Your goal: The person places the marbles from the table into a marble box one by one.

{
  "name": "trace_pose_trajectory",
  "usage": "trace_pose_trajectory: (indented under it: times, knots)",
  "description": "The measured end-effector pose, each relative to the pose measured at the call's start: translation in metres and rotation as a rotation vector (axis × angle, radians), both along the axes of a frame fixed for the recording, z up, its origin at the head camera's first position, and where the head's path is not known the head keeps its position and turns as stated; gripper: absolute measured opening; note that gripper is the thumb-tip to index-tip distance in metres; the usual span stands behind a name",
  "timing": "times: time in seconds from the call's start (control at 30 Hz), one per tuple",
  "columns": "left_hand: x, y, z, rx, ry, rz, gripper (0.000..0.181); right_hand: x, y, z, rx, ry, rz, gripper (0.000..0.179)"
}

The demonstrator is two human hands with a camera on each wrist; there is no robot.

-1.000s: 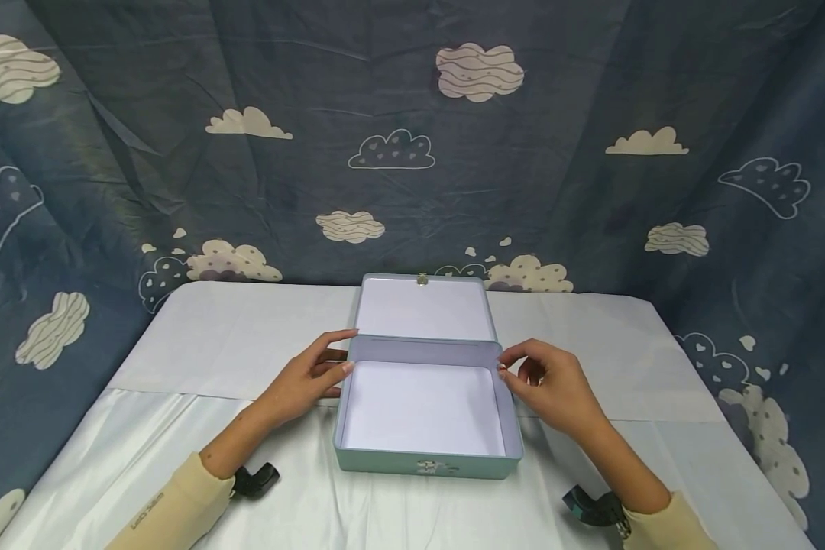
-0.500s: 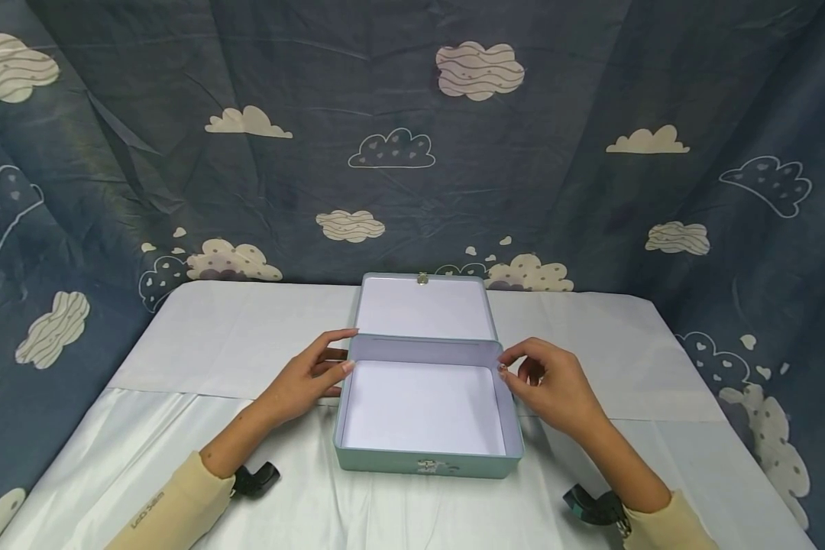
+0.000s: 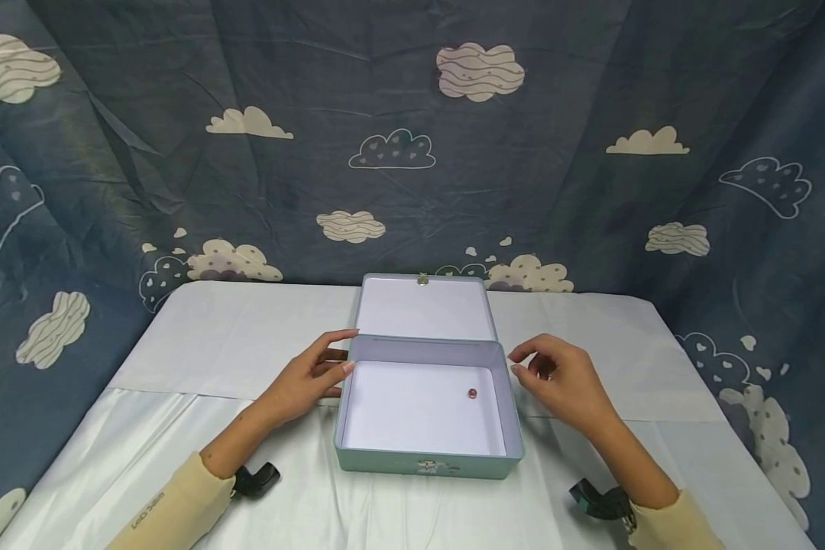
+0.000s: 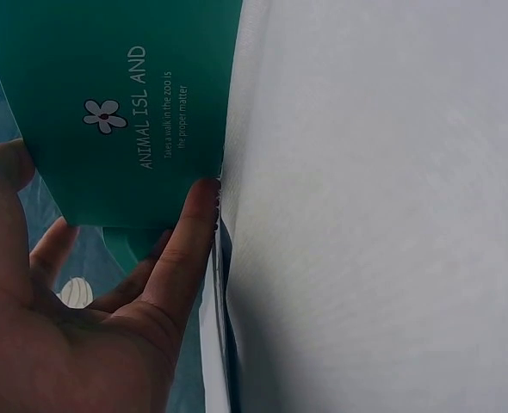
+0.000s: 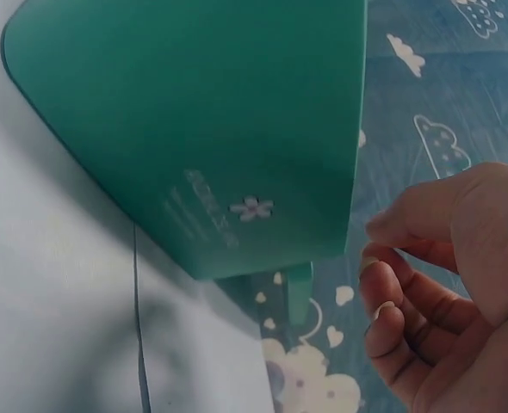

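A green tin box [image 3: 426, 464] with a pale inside stands on the white cloth, its hinged lid [image 3: 422, 305] laid back behind it. On the box floor, toward the right, lies a small reddish bead-like piece [image 3: 472, 393]. My left hand [image 3: 309, 382] rests against the box's left side with extended fingers; in the left wrist view a fingertip [image 4: 204, 194] touches the printed wall low down and the thumb is at the rim. Just off the right wall hovers my right hand [image 3: 557, 382], its fingers loosely bent around nothing, thumb and index slightly apart in the right wrist view.
White cloth [image 3: 247, 336] covers the table, with a fold line running across it. A dark blue curtain [image 3: 412, 191] with cloud prints hangs behind and along both sides. Gold-coloured hardware, a latch [image 3: 422, 279], sits on the lid's far edge.
The small reddish piece was pinched in my right fingertips above the right rim; now it lies inside the box. My right hand has moved slightly right. The left hand stays put.
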State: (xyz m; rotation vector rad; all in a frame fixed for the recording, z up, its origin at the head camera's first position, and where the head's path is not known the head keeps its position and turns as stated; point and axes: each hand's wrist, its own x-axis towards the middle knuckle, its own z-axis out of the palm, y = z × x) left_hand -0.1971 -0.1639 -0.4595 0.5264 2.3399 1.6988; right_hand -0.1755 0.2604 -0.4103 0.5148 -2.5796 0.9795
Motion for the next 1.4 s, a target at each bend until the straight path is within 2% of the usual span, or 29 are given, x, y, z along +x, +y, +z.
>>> trace_pose_trajectory:
  times: [0.33, 0.5, 0.93, 1.1, 1.4]
  knots:
    - [0.001, 0.0, 0.001, -0.003, -0.004, 0.002, 0.057, -0.008, 0.018, -0.005, 0.013, -0.021, -0.052, 0.021]
    - [0.001, 0.0, 0.001, 0.005, -0.007, 0.004, 0.057, -0.014, 0.028, -0.01, 0.048, -0.032, -0.103, 0.017]
    - [0.0, 0.001, 0.001, 0.006, -0.009, 0.004, 0.057, -0.028, 0.063, -0.025, 0.098, -0.165, -0.213, 0.017]
    - [0.0, 0.001, 0.002, 0.005, -0.007, 0.004, 0.056, -0.032, 0.076, -0.034, 0.109, -0.196, -0.226, 0.016]
    - [0.0, 0.0, 0.001, 0.008, -0.008, 0.002, 0.057, -0.036, 0.09, -0.04, 0.126, -0.202, -0.23, 0.014]
